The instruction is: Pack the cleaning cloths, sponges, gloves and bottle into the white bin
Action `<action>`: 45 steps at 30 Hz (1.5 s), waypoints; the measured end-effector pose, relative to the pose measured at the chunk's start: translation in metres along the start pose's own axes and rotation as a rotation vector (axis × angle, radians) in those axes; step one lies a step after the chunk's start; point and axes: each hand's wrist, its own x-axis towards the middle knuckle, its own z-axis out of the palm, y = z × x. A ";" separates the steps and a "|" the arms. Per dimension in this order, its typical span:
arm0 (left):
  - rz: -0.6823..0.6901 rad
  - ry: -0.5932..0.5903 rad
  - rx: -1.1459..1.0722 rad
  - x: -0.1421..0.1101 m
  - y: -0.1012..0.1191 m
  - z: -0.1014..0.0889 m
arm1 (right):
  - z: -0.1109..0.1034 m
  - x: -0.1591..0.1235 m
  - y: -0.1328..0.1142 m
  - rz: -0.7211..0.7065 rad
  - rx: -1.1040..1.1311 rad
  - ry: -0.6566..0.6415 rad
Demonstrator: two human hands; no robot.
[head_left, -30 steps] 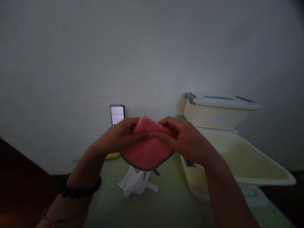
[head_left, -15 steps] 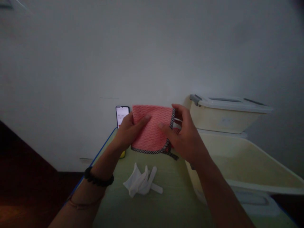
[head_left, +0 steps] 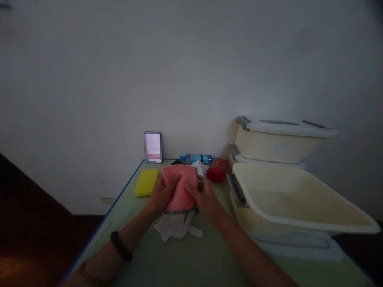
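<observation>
A folded pink cloth (head_left: 182, 195) with a black-and-white checked edge is held between both hands, above the table. My left hand (head_left: 161, 195) grips its left side, thumb on the front face. On the right side, my right hand (head_left: 206, 197) pinches the cloth the same way, fingers behind it. Just below lies a crumpled white item (head_left: 173, 228) with strap-like ends, partly covered by the cloth; its kind is unclear. A yellow rectangular object (head_left: 146, 182) lies left of my left hand.
A phone (head_left: 153, 147) leans on the wall at the table's (head_left: 215, 259) back edge. A plastic bottle (head_left: 199, 158) lies there beside a red patterned roll-shaped object (head_left: 218, 170). To the right stand an open cream bin (head_left: 269, 223) and a lidded storage box (head_left: 278, 145).
Both hands have lowered the pink cloth toward the table and slightly left. The bottle, red object and yellow object behind it have come into view.
</observation>
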 end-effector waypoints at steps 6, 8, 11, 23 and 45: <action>-0.090 -0.075 -0.029 -0.011 -0.009 -0.004 | -0.010 -0.011 0.007 0.121 0.089 -0.037; -0.101 -0.060 -0.034 -0.011 -0.009 -0.006 | -0.009 -0.013 0.004 0.148 0.191 -0.116; -0.098 -0.018 0.006 -0.011 -0.009 -0.006 | -0.009 -0.014 0.000 0.144 0.251 -0.183; -0.223 -0.262 -0.092 -0.003 -0.011 -0.012 | -0.017 -0.010 -0.001 0.151 0.228 -0.046; -0.373 -0.367 -0.422 -0.002 -0.001 -0.021 | -0.017 -0.011 0.013 0.222 0.498 -0.299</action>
